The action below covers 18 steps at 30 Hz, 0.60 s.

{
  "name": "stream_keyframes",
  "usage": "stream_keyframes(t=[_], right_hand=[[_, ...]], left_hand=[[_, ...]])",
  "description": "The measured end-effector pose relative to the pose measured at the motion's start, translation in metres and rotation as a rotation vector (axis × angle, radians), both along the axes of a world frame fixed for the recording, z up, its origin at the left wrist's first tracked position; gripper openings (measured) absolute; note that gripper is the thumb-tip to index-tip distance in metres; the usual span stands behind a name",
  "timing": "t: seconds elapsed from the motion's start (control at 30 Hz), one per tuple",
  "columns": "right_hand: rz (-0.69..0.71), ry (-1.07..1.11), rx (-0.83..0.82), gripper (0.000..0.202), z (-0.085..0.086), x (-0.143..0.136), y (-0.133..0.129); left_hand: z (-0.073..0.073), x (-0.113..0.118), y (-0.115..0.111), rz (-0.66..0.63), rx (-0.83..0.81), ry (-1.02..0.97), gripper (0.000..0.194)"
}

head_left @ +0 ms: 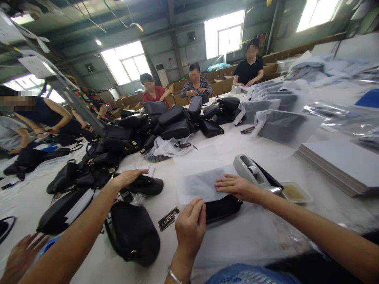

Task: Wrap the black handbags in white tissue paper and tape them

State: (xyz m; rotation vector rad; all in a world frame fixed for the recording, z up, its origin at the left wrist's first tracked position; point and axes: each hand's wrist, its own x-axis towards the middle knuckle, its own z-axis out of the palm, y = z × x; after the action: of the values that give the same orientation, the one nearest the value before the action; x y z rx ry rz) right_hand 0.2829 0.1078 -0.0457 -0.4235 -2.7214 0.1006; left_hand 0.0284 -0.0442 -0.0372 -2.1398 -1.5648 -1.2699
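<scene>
My left hand (191, 227), with a bracelet at the wrist, is closed in a pinch at the left end of a black bag (223, 208); what its fingertips hold is hidden. My right hand (239, 188) lies with fingers stretched out on a translucent white sheet (204, 183), just above the bag. A black DELUXITY tag (168, 219) rests left of my left hand. A grey tape dispenser (251, 169) stands beyond my right hand, beside a shallow tray (296, 192).
Another person's arm (89, 221) reaches in from the left over black bags (133, 230); that person's other hand (23, 254) is at lower left. Bags are piled ahead (174, 118). Grey boards (340, 161) are stacked right. Several people work across the table.
</scene>
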Motion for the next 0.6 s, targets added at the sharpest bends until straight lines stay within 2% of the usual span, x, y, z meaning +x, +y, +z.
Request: stream_keyframes(t=[0.1, 0.17, 0.23, 0.33, 0.47, 0.6], right_hand=[[0.0, 0.049, 0.053, 0.047, -0.01, -0.001, -0.004], [0.0, 0.069, 0.095, 0.045, -0.015, -0.001, -0.007], [-0.005, 0.066, 0.124, 0.044, -0.017, 0.002, -0.013], [-0.014, 0.059, 0.109, 0.041, -0.017, 0.01, -0.031], [-0.091, 0.164, -0.024, 0.031, -0.025, 0.026, -0.076], [-0.154, 0.114, -0.239, 0.037, -0.039, 0.033, -0.124]], left_hand=[[0.019, 0.013, 0.012, -0.042, 0.067, 0.094, 0.029], [0.023, 0.022, 0.023, -0.085, -0.009, 0.176, 0.034], [0.017, 0.028, 0.033, -0.108, -0.152, 0.253, 0.038], [-0.004, 0.029, 0.039, -0.098, -0.321, 0.355, 0.045], [-0.027, 0.02, 0.033, -0.114, -0.332, 0.404, 0.051], [-0.031, 0.014, 0.029, -0.154, -0.313, 0.355, 0.048]])
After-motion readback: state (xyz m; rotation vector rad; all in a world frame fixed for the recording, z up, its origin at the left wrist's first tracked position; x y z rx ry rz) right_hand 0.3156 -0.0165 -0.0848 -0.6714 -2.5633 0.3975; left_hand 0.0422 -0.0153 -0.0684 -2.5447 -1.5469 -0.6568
